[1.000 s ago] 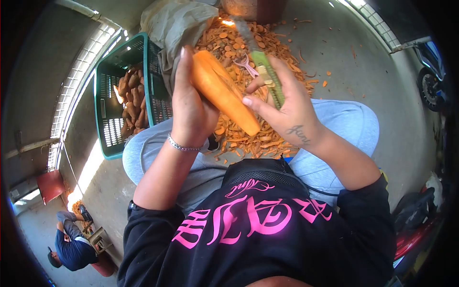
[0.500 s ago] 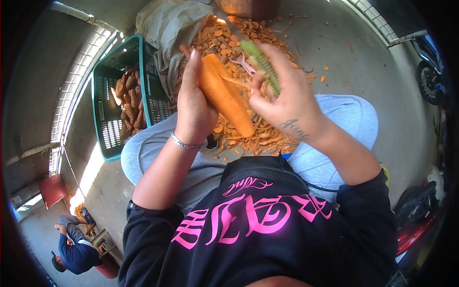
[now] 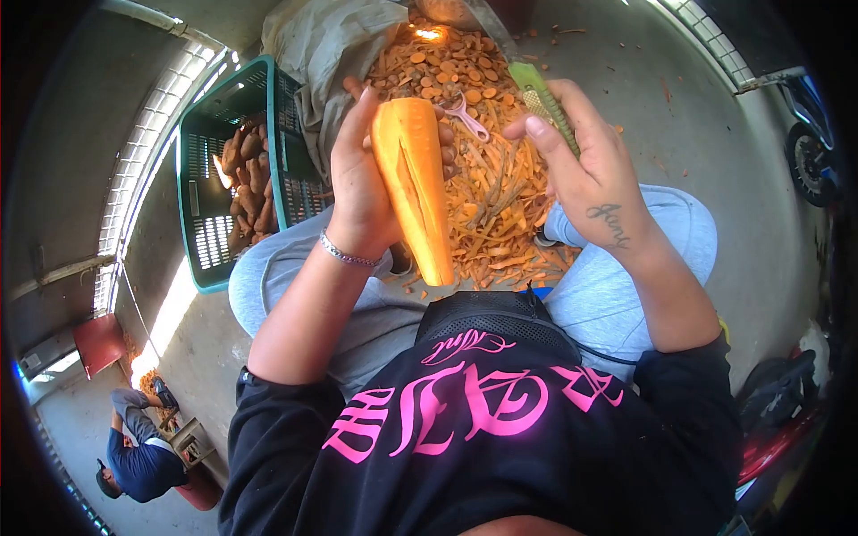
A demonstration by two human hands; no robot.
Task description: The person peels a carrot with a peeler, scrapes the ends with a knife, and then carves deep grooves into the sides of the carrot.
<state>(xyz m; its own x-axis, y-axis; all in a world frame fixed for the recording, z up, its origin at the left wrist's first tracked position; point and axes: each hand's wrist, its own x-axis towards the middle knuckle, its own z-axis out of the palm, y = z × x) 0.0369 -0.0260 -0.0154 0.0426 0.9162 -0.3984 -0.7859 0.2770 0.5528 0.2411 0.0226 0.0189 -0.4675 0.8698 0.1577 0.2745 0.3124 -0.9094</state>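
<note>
Sweet potato (image 3: 414, 183), peeled, gripped upright in left hand (image 3: 357, 192) over peel heap (image 3: 492, 201); right hand (image 3: 585, 170) clenching green-handled knife (image 3: 536, 94). Hazard: blade may slip toward left fingers

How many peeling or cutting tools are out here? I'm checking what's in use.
2. A green-handled knife is gripped in the right hand; a pink peeler lies on the peel pile. Others may be buried under peelings.
</note>
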